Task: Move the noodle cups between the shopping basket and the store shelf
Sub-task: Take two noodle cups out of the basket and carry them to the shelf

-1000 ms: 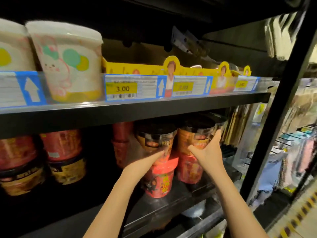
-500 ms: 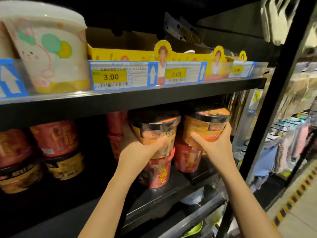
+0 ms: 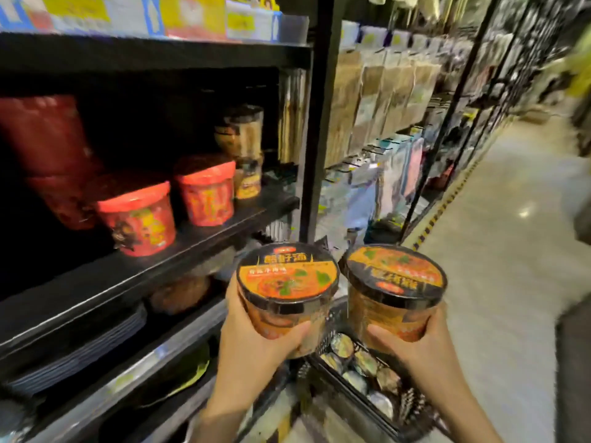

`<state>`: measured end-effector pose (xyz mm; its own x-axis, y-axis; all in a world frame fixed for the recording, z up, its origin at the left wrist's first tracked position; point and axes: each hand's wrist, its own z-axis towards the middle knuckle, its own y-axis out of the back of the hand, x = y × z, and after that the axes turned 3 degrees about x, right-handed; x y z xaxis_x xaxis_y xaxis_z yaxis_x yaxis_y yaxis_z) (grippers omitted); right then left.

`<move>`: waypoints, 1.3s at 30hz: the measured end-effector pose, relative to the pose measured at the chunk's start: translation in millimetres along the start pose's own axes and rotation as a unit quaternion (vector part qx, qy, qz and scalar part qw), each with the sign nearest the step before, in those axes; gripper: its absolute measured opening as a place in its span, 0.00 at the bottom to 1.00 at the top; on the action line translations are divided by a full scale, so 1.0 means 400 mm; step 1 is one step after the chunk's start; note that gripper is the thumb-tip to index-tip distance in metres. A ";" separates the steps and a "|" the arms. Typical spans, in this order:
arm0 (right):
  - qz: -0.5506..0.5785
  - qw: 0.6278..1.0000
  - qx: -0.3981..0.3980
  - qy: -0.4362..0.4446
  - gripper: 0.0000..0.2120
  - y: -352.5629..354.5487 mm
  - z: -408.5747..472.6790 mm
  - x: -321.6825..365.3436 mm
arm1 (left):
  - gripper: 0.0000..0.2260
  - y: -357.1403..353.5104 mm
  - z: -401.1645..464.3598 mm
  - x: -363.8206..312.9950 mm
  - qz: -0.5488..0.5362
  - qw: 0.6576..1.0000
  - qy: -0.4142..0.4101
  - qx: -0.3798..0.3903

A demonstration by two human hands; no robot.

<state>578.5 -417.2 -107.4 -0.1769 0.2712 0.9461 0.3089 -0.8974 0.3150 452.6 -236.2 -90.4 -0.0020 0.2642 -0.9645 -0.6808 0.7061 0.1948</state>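
left hand (image 3: 252, 343) and right hand (image 3: 415, 343) each wrapped round an orange noodle cup (image 3: 287, 295) (image 3: 395, 292), side by side above the black basket (image 3: 361, 372), beside the shelf (image 3: 134, 276).

Black store shelf (image 3: 198, 238), board slanting down toward the left of view. Two red noodle cups stand on it near the front edge: one at left (image 3: 137, 219), one at right (image 3: 206, 191), apart from each other. Behind them, darker red cups (image 3: 48, 135) stacked in shadow. At the far right end, a stack of brown cups (image 3: 244, 151). Blurred price tags (image 3: 128, 14) line the board above.
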 end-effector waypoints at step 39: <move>-0.015 0.902 -0.168 -0.398 0.57 -0.116 0.734 -1.349 | 0.51 -1.088 0.670 1.246 0.237 0.895 0.297 0.234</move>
<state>934.1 -419.6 -610.5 0.5869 0.3412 0.7343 -0.0097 -0.9039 0.4277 944.1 -235.6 -608.2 -0.6928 0.3094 -0.6513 -0.1192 0.8417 0.5266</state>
